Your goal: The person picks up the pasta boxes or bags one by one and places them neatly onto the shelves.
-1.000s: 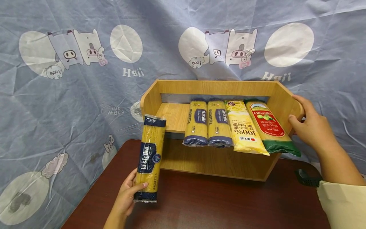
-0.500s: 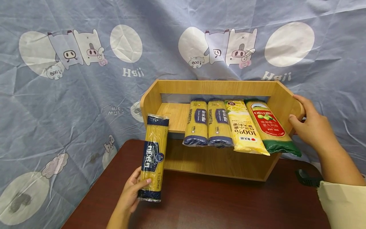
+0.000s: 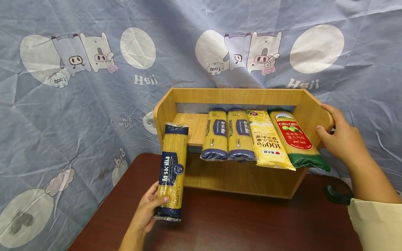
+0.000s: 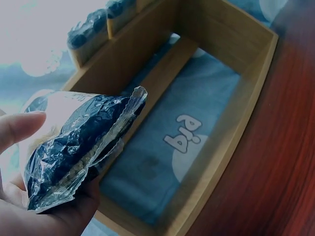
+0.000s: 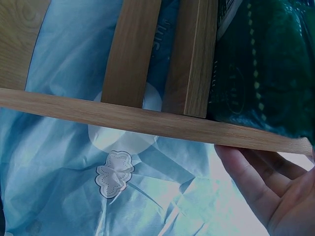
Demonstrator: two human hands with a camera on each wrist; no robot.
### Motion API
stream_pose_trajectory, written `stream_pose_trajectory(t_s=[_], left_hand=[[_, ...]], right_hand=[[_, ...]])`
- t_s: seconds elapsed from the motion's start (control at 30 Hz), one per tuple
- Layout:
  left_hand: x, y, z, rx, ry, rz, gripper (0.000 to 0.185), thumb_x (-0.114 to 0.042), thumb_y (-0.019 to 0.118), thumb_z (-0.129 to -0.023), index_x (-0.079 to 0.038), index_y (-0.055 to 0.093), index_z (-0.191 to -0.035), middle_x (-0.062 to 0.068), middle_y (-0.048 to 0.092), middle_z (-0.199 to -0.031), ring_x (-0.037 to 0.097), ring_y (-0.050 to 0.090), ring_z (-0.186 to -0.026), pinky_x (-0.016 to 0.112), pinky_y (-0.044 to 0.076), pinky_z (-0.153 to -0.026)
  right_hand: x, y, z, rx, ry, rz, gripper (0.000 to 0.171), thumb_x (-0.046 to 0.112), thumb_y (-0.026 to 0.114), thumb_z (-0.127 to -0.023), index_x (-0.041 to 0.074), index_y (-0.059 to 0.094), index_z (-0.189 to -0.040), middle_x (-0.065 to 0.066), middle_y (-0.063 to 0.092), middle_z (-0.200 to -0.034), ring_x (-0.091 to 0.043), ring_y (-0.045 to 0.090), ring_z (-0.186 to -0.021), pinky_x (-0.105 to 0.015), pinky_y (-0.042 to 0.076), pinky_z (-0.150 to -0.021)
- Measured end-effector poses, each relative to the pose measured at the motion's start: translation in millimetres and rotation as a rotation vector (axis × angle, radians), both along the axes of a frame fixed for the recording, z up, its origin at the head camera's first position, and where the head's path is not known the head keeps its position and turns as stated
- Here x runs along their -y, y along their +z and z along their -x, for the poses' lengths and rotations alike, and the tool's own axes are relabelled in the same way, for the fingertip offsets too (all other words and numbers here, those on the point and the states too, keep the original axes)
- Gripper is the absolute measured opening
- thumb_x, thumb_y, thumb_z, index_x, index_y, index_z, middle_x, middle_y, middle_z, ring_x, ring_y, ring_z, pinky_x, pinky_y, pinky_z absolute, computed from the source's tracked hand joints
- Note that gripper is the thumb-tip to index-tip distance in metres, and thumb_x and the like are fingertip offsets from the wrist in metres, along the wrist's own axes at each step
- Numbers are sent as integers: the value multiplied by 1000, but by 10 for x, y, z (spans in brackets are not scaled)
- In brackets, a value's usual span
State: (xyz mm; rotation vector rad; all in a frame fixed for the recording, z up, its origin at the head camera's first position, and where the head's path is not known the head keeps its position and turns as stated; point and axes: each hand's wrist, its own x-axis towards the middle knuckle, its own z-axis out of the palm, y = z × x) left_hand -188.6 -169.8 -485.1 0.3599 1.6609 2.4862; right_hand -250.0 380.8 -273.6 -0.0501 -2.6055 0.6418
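Note:
My left hand (image 3: 147, 211) grips the lower end of a spaghetti pack (image 3: 172, 170), its thumb across the front. The pack stands nearly upright, its top overlapping the left end of a two-tier wooden shelf (image 3: 235, 96). In the left wrist view, the pack's crinkled dark blue end (image 4: 78, 142) shows in the palm. My right hand (image 3: 342, 139) holds the shelf's right side panel (image 3: 314, 115) by its edge. On the upper tier lie two spaghetti packs (image 3: 216, 134) like the held one, a yellow pasta bag (image 3: 267, 139) and a green-ended Olivoila pasta bag (image 3: 293, 136).
The upper tier's bare board (image 3: 191, 125) lies left of the packs. Below it is the lower tier (image 3: 238, 177). The shelf stands on a dark red table (image 3: 220, 223) before a blue patterned cloth (image 3: 176, 45). A black object (image 3: 337, 195) lies right of the shelf.
My left hand has shifted slightly right with the spaghetti pack, whose top now overlaps more of the shelf's left end. The right hand has stayed on the side panel.

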Motion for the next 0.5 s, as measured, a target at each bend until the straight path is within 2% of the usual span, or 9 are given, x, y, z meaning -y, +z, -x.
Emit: stream_pose_trajectory(t_s=[0.5], left_hand=[[-71,180,-17,-30,-87,-30,58,5,48,-99,-12,34,-153,0,68,-126,16,70,-107,31,59,-87]], right_hand=[[7,2,-10,2,3,5,72,31,51,-100,32,17,-162,-39,57,-122,-57,57,-94,-34,37,-58]])
